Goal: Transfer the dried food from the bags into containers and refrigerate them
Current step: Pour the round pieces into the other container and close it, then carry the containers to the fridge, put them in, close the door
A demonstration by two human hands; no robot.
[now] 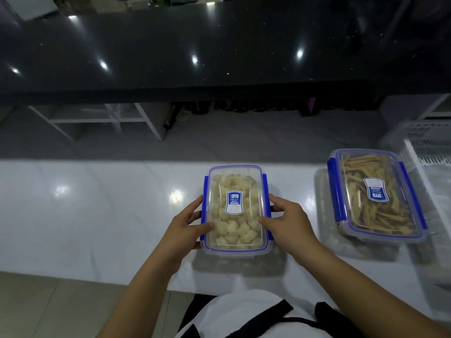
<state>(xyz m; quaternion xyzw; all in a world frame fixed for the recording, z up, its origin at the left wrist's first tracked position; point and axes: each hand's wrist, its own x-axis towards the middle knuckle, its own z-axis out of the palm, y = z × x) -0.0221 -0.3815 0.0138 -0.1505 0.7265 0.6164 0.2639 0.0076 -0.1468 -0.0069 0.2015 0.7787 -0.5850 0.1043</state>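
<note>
- Left hand and right hand are clamping the lidded box of pale dried pieces, thumbs on top, fingers curling round its sides
- The box is resting on the white counter, a second filled box well apart to its right
- An unlatched side clip is risking a popped lid and spilled food in carrying

White basket half beyond right edge

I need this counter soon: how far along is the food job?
Done: the pale-chunk container and the tan-strip container are filled and lidded. In hand: left hand and right hand grip the pale-chunk container's sides. Left: refrigerating both.
</note>
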